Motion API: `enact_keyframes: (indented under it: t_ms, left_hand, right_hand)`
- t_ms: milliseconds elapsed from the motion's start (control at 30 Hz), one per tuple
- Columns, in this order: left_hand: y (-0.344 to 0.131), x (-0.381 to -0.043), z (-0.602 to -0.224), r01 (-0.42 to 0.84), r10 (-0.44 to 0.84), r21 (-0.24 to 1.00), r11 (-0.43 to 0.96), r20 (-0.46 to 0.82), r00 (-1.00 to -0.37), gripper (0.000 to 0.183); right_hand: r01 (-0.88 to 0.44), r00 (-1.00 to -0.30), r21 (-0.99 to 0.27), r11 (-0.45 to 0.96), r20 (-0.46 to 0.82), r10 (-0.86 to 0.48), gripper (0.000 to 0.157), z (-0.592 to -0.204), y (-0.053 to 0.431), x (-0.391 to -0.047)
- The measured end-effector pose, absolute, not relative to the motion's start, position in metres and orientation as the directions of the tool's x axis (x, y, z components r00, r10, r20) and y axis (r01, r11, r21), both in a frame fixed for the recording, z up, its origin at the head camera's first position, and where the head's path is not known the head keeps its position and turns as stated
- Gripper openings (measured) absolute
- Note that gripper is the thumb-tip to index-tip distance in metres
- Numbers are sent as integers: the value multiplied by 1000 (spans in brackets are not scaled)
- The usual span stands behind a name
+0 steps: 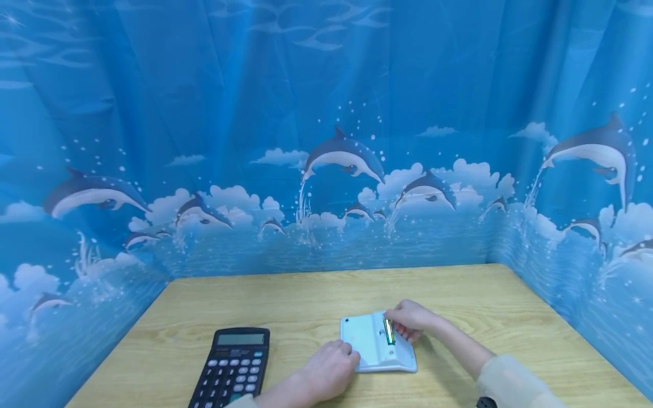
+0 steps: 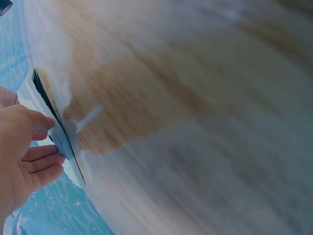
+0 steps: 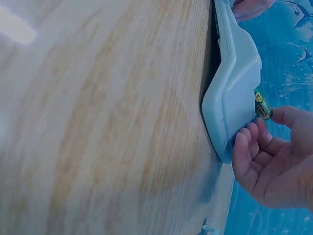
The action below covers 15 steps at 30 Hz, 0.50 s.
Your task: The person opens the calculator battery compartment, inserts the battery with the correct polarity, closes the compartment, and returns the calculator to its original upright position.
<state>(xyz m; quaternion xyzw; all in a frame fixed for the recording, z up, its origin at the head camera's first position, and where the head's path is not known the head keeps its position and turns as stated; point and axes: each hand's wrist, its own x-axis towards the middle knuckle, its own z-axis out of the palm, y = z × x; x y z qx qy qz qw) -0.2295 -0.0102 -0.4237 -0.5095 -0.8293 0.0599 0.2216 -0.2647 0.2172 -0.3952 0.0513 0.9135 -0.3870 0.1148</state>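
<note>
A pale blue calculator [image 1: 364, 343] lies face down on the table, its raised back section upward. Its battery slot shows a green-and-gold battery [image 1: 390, 332], which sticks up past the casing in the right wrist view. My right hand [image 1: 412, 320] pinches the battery's end between thumb [image 3: 286, 116] and fingertips, while the other fingers rest against the casing. At the calculator's near left edge, my left hand [image 1: 331, 367] holds the casing with curled fingers. The left wrist view shows that thumb and fingers [image 2: 44, 166] against the casing's side.
Left of my left hand lies a black desk calculator [image 1: 229, 368], face up, with a grey display. The wood-grain table [image 1: 285, 300] has blue dolphin-print curtains [image 1: 326, 226] along its back and sides. A dark round object [image 1: 486, 402] sits at my right sleeve.
</note>
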Motion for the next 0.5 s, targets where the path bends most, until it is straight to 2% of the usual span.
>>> enact_keyframes:
  t_ms: [500]
  left_hand:
    - [-9, -229, -423, 817, 867, -315, 482, 307, -393, 8]
  right_hand:
    - [224, -964, -787, 574, -265, 12, 33, -401, 219, -262]
